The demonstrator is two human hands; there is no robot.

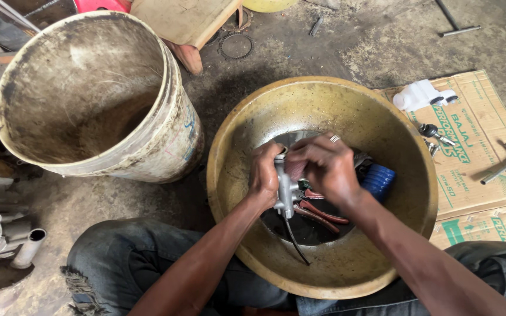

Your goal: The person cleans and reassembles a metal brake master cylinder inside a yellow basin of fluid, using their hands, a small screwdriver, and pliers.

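Metal part (285, 190), grey and grimy with a thin dark rod hanging from its near end, sits low in the wide yellow basin (265, 117), whose sloping walls leave open room all around (red-handled pliers (323, 213) lie just beneath). Left hand (263, 175) wraps its fingers tight about the part; right hand (323, 167), ringed, curls fingers pressed together over its top. Far left stands a dirty bucket (171, 140).

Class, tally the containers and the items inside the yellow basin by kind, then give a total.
Yellow basin: 1
Dirty white bucket: 1
Metal part held by left hand and right hand: 1
Red-handled pliers: 1
Blue ribbed piece: 1
Total: 5
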